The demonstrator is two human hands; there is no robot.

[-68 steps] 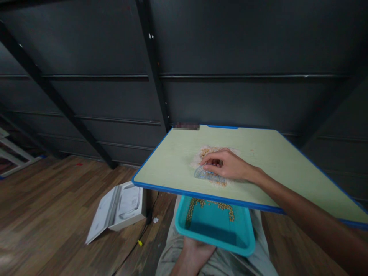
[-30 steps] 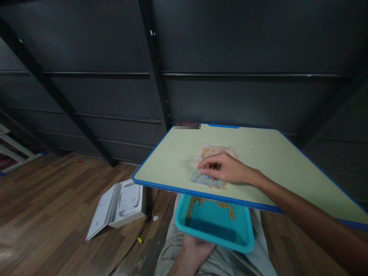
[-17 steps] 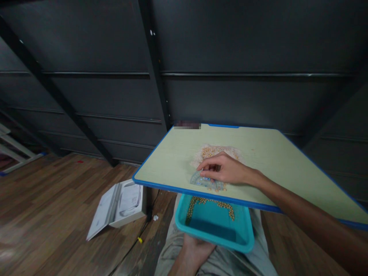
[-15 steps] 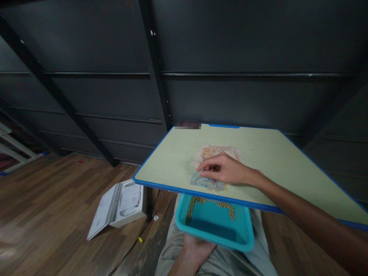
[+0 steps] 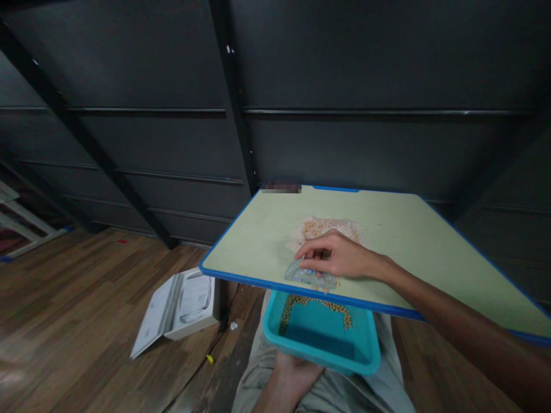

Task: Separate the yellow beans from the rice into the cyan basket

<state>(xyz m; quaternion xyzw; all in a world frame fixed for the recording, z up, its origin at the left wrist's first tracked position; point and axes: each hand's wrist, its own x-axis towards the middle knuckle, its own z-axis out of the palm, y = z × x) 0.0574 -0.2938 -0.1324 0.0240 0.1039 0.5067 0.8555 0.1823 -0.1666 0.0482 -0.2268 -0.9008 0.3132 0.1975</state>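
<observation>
My right hand (image 5: 340, 257) rests on a pale green table with a blue rim (image 5: 258, 241), fingers pressed together on a clear plastic protractor (image 5: 306, 275) near the front edge. A heap of small yellow beans mixed with white grains (image 5: 323, 228) lies just behind the hand. Some beans sit against the protractor's near edge. Under the table edge, my left hand (image 5: 293, 374) holds up a turquoise plastic tray (image 5: 327, 341) from below. Beans lie along the tray's far side (image 5: 314, 303). The left hand's fingers are hidden under the tray.
An open white box (image 5: 178, 310) lies on the wooden floor (image 5: 77, 321) to the left of the table. A dark metal wall with slanted beams (image 5: 232, 103) stands behind. A white frame (image 5: 21, 221) shows at the far left.
My right hand has drawn the protractor and some beans toward the table's front edge, above the tray. The tray stays held under the edge.
</observation>
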